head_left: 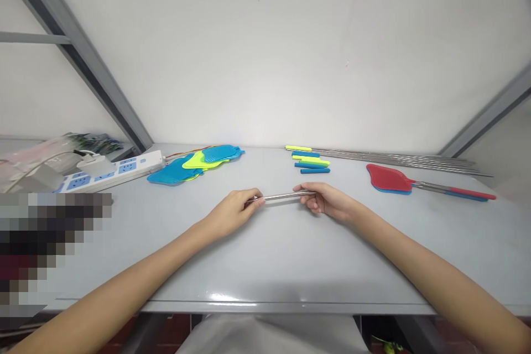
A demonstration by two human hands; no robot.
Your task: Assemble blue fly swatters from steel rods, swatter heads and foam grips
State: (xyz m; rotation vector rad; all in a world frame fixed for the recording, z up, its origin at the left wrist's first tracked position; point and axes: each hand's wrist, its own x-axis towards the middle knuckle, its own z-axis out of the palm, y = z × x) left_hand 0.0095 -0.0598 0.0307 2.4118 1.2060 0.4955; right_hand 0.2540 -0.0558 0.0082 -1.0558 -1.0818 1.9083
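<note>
The left hand (235,210) and right hand (327,200) grip opposite ends of a thin, silvery metal rod (282,196), level between them over the smooth grey desk (282,265).

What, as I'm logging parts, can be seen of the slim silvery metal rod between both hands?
The slim silvery metal rod looks straight, shiny and uncoated where visible. It slants slightly, higher toward the picture's right, over the smooth grey tabletop. The bare left hand and bare right hand hold it from either side, partly hiding it.
</note>
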